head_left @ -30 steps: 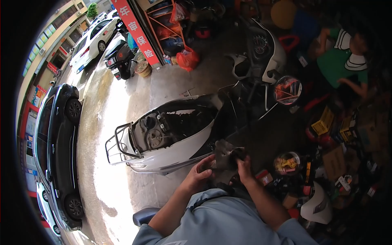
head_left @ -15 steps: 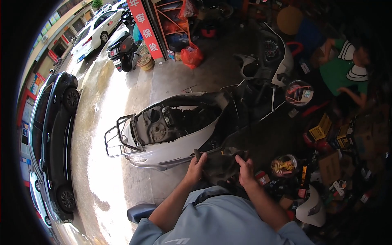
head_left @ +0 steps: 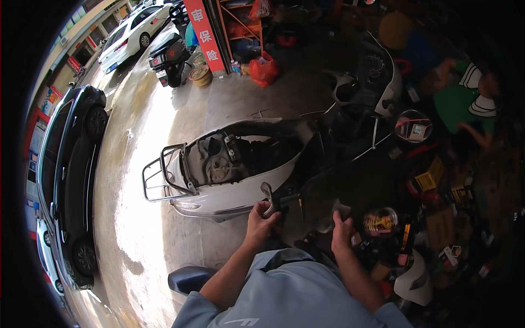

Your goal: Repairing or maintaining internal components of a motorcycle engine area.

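- Left hand: grip narrow, thumb and fingers closed on a curved metal piece. It stuck up from the fist, in front of the torso, seen against the near flank of the scooter.
- Right hand: grip narrow too; a pale thin piece looked pinched at the fingertips. Blur hid its outline. Hands were apart.
- Progress, my read: strip-down well along. Seat was off, bay open, inner parts bare. Bay not yet covered; both held pieces unfitted. Couldn't tell whether they belonged to the scooter.
- Metal piece: smooth, greyish, some shine, rounded upper end, bent stem.
- Scooter shell: glossy white, plastic by the look, long taper, bright trim along the lower edge. Rear rack was bent shiny tube. Bay interior was dull and dusty, with a round part in it.
- Off to the right: clear round container with yellow contents; curved white panel with a dark inset, lying loose among clutter.
- Floor: grey, stained, concrete-like.
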Demonstrator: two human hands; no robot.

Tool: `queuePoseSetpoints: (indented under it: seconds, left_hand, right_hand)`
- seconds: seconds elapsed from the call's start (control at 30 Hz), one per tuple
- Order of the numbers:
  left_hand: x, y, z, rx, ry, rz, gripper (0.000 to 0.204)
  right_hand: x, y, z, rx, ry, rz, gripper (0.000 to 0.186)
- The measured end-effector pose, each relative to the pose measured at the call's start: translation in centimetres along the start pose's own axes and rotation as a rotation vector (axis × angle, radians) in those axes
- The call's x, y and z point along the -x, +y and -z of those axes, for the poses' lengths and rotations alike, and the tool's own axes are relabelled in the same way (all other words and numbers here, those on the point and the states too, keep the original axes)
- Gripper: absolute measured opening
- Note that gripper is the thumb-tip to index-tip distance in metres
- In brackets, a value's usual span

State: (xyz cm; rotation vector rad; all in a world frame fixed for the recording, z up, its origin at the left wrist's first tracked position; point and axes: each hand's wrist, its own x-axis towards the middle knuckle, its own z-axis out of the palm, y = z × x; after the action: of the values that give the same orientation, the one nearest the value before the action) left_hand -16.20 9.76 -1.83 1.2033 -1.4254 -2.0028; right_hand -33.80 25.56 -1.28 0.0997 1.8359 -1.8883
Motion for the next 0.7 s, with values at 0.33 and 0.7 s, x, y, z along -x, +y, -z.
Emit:
queuePoseSetpoints:
  seconds: [0.33,0.7]
  left_hand:
    - [0.7,-1.9,-1.9,0.751,-0.362,0.161,0.030]
    - [1.8,-2.7,-2.8,-0.262,-0.163,-0.338,0.047]
  right_hand:
    - [3.1,-0.9,-5.4,0.297,-0.730,0.029,0.034]
    - [2.2,2.4,-4.5,0.162,-0.661,-0.135,0.028]
